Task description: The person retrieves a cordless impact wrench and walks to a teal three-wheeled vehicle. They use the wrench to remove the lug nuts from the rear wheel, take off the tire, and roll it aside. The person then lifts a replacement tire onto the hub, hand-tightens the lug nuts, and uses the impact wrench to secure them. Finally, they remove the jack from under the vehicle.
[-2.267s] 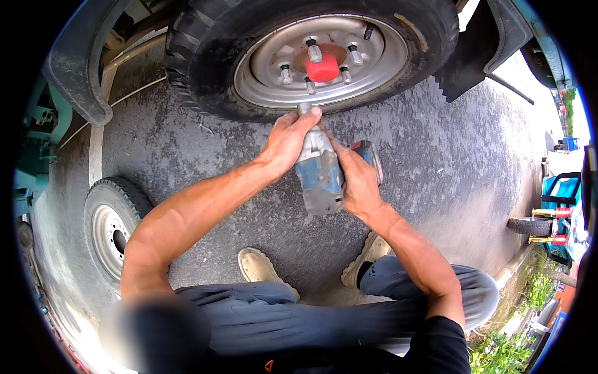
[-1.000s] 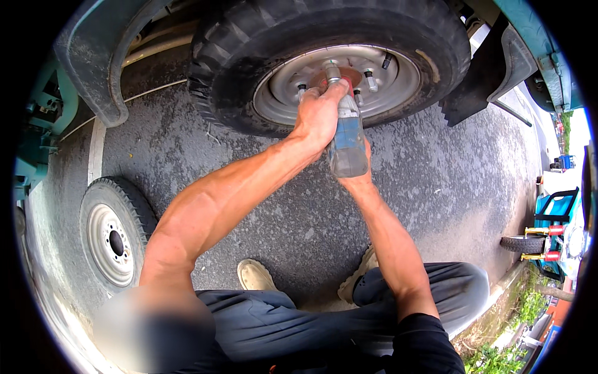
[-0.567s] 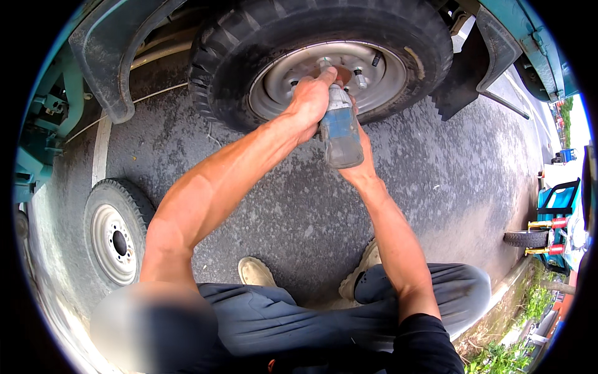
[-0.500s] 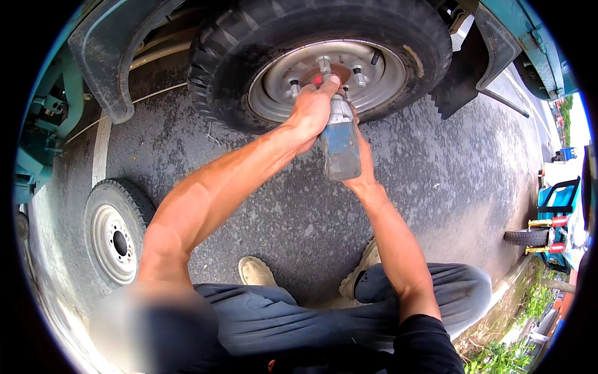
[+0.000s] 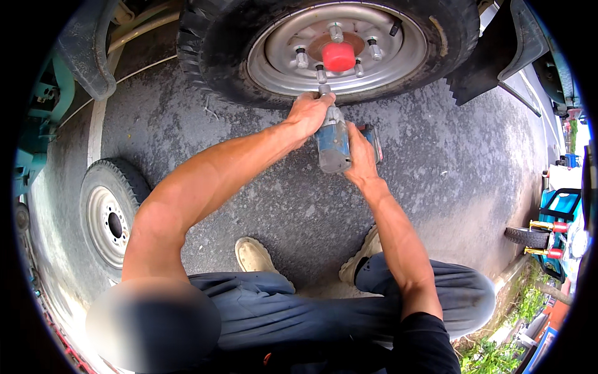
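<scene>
A mounted truck wheel [image 5: 268, 59] has a silver rim, a red center cap [image 5: 338, 57] and several capped lug studs. My left hand [image 5: 308, 112] grips the front of a blue-gray impact wrench [image 5: 332, 146], thumb beside its socket [image 5: 324, 90], which sits just below the lowest stud [image 5: 321, 73]; I cannot tell whether they touch. My right hand [image 5: 360, 156] is closed on the wrench's handle, above the battery pack on its right side.
A spare wheel [image 5: 103, 209] with a cream rim lies on the asphalt [image 5: 268, 199] to my left. Mudguards [image 5: 84, 43] flank the mounted wheel. At the right edge are a turquoise item [image 5: 557, 202] with a small tire [image 5: 526, 237] and plants [image 5: 498, 352].
The wrench and both my hands have backed down from the upper middle stud toward the lower rim, uncovering the red cap. The view has shifted, with the mounted wheel higher in it.
</scene>
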A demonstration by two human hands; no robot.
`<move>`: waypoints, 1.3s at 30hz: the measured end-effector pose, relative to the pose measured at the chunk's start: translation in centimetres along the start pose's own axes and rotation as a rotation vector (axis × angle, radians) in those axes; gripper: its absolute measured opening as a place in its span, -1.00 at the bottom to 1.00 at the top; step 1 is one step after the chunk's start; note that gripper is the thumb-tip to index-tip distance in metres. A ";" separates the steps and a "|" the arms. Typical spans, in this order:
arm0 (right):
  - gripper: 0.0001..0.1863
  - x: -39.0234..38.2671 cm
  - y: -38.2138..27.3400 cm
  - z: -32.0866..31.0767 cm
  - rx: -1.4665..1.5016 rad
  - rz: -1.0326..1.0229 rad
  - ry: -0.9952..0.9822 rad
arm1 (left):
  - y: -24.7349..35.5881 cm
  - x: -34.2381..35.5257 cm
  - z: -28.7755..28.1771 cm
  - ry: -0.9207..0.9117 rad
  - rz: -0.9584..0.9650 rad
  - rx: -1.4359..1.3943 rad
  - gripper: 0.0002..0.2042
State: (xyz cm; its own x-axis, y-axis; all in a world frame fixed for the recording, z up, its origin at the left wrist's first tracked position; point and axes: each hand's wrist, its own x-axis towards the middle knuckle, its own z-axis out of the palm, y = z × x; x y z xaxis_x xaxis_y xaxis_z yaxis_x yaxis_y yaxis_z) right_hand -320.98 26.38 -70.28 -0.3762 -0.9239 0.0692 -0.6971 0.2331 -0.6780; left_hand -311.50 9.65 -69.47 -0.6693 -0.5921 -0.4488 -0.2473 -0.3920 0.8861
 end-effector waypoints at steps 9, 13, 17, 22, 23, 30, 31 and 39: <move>-0.58 2.5 1.8 0.1 -0.187 -0.042 0.028 | 0.6 1.1 0.5 0.054 0.067 -0.032 -0.60; -0.58 3.3 1.2 0.2 -0.239 -0.035 0.027 | 1.0 1.6 0.9 0.126 0.092 -0.010 -0.61; -0.55 4.1 1.4 1.0 -0.148 0.050 -0.003 | 1.1 2.9 1.0 0.162 0.089 0.025 -0.66; -0.63 4.5 0.9 0.7 -0.105 0.003 0.018 | 1.8 3.3 0.8 0.188 0.095 0.028 -0.70; -0.62 4.6 1.2 0.7 -0.131 -0.001 0.016 | 2.1 3.1 0.9 0.177 0.082 0.025 -0.71; -0.58 4.5 1.0 0.7 -0.111 -0.022 0.019 | 2.8 2.4 1.0 0.183 0.064 -0.051 -0.64; -0.58 4.5 0.8 0.7 -0.128 -0.017 0.008 | 2.9 2.5 0.9 0.192 0.059 -0.031 -0.62; -0.63 4.5 0.9 -0.5 -0.247 -0.083 0.021 | 3.8 2.0 1.1 0.205 0.064 0.035 -0.54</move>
State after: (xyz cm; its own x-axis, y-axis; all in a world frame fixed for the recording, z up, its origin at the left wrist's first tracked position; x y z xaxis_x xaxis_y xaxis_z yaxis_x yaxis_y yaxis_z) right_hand -323.61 22.60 -70.27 -0.3218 -0.9373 0.1340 -0.8531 0.2256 -0.4705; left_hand -314.54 7.82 -66.88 -0.5291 -0.7470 -0.4025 -0.2356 -0.3264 0.9154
